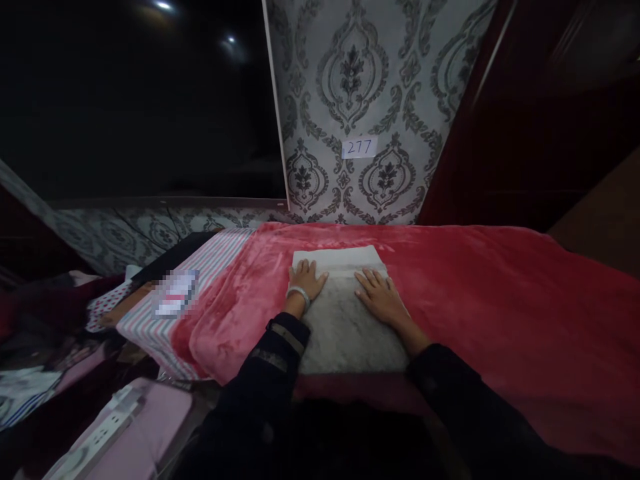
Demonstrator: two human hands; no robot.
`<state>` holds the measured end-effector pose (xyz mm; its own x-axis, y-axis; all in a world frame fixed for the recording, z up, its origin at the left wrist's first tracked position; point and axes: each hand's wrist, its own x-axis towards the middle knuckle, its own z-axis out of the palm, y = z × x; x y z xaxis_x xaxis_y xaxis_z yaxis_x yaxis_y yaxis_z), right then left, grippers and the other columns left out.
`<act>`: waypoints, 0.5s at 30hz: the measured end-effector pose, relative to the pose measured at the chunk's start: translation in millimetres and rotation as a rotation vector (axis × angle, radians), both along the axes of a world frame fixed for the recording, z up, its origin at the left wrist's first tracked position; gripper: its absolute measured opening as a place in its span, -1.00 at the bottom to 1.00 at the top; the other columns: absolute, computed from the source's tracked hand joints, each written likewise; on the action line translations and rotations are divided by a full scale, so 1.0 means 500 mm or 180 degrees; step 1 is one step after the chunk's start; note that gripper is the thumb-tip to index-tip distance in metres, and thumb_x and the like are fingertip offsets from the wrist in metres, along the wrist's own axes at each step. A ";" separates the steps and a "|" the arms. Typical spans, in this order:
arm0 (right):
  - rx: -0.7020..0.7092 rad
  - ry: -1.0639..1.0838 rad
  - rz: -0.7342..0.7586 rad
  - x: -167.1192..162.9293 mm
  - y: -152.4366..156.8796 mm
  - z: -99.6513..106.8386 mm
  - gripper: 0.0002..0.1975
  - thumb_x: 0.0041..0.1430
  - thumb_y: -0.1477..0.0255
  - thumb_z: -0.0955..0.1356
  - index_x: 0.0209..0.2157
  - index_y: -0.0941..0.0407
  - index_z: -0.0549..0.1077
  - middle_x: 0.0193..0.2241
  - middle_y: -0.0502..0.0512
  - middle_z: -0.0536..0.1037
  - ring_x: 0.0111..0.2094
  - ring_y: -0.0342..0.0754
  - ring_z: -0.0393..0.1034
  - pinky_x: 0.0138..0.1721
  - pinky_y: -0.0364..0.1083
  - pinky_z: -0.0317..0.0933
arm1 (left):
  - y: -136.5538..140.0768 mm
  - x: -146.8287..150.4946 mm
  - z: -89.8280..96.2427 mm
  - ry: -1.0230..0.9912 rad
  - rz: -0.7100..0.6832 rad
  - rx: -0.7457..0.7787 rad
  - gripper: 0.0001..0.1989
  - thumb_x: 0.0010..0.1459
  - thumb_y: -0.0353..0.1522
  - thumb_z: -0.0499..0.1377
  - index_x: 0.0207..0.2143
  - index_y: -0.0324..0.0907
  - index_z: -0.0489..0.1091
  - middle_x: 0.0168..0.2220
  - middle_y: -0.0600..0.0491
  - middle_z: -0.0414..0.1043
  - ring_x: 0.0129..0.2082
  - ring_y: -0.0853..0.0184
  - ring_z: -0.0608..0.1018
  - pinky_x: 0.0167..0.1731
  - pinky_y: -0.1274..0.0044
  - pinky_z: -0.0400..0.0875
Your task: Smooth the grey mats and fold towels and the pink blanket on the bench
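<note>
A grey, soft-looking folded cloth (pixel 353 333) with a paler band along its far edge lies flat in front of me. Under it spreads a red plush blanket (pixel 480 300). My left hand (pixel 307 281) rests on the cloth's far left part with fingers spread, a pale bracelet (pixel 299 293) at the wrist. On the far right part lies my right hand (pixel 380 295), palm down, its fingers stretched out and a dark ring-like mark on one finger. Neither hand grips anything. My dark sleeves cover the forearms.
A striped cloth (pixel 145 327) shows left of the blanket, with a blurred-out item (pixel 176 295) on it. A power strip (pixel 103 433) sits on a pink surface (pixel 165 407) at lower left. Behind are a large dark screen (pixel 140 107) and a wall paper label (pixel 359 147) reading 277.
</note>
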<state>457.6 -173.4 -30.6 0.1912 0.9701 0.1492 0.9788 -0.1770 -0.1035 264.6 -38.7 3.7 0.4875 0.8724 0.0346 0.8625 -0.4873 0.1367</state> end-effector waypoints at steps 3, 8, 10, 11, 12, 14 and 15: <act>0.0010 0.0046 -0.0003 -0.002 0.002 0.003 -0.39 0.47 0.13 0.07 0.45 -0.02 0.05 0.46 0.11 -0.05 0.45 0.19 -0.16 0.39 0.30 -0.18 | 0.033 -0.009 0.011 0.0105 -0.0027 -0.0199 -0.23 0.37 0.03 -0.23 0.46 -0.22 -0.04 0.50 -0.16 -0.17 0.49 0.08 -0.08 0.39 0.08 -0.11; -0.0048 0.0138 0.0035 -0.004 0.003 0.001 -0.38 0.47 0.11 0.07 0.46 -0.03 0.02 0.46 0.11 -0.08 0.46 0.17 -0.23 0.39 0.30 -0.20 | 0.078 -0.036 0.010 0.0237 0.0029 -0.0257 -0.26 0.38 -0.03 -0.18 0.45 -0.23 -0.04 0.50 -0.15 -0.19 0.48 0.06 -0.02 0.37 0.13 -0.01; -0.0171 0.0262 0.0074 0.008 0.005 0.007 -0.38 0.47 0.11 0.09 0.46 -0.03 0.01 0.47 0.12 -0.11 0.46 0.17 -0.27 0.39 0.31 -0.22 | 0.079 -0.043 0.003 0.0162 0.0120 -0.0071 -0.29 0.38 -0.05 -0.19 0.44 -0.22 0.00 0.49 -0.15 -0.14 0.46 0.04 0.06 0.36 0.12 0.03; -0.0294 0.0373 0.0126 0.019 0.007 0.013 -0.37 0.46 0.11 0.11 0.46 -0.02 0.01 0.47 0.13 -0.11 0.47 0.16 -0.28 0.40 0.30 -0.22 | 0.077 -0.045 -0.001 0.0117 0.0162 0.0030 -0.31 0.39 -0.06 -0.20 0.44 -0.21 0.02 0.49 -0.15 -0.11 0.44 0.04 0.09 0.35 0.12 0.05; -0.0433 0.0520 0.0221 0.033 0.009 0.023 -0.36 0.45 0.11 0.14 0.46 -0.01 0.01 0.46 0.13 -0.10 0.46 0.14 -0.27 0.40 0.26 -0.20 | 0.074 -0.045 -0.004 0.0079 0.0198 0.0121 -0.31 0.39 -0.07 -0.21 0.43 -0.20 0.04 0.48 -0.15 -0.08 0.44 0.04 0.12 0.35 0.13 0.06; -0.0624 0.0876 0.0485 0.063 0.018 0.051 -0.34 0.44 0.13 0.16 0.46 0.03 0.01 0.45 0.14 -0.03 0.45 0.08 -0.17 0.40 0.15 -0.11 | 0.065 -0.045 -0.008 0.0039 0.0245 0.0239 -0.33 0.39 -0.09 -0.21 0.43 -0.19 0.06 0.47 -0.13 -0.04 0.42 0.01 0.14 0.34 0.13 0.07; -0.0626 0.1023 0.0577 0.076 0.025 0.068 -0.34 0.44 0.14 0.16 0.46 0.06 0.00 0.44 0.14 0.00 0.43 0.05 -0.10 0.39 0.09 -0.06 | 0.062 -0.044 -0.007 0.0035 0.0258 0.0267 -0.33 0.39 -0.10 -0.21 0.43 -0.18 0.07 0.47 -0.11 -0.04 0.42 -0.01 0.14 0.34 0.13 0.07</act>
<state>495.7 -160.7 3.6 0.0212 0.9964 -0.0818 0.9193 -0.0516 -0.3902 242.4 -7.8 0.1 0.4163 0.9033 0.1042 0.9007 -0.4253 0.0888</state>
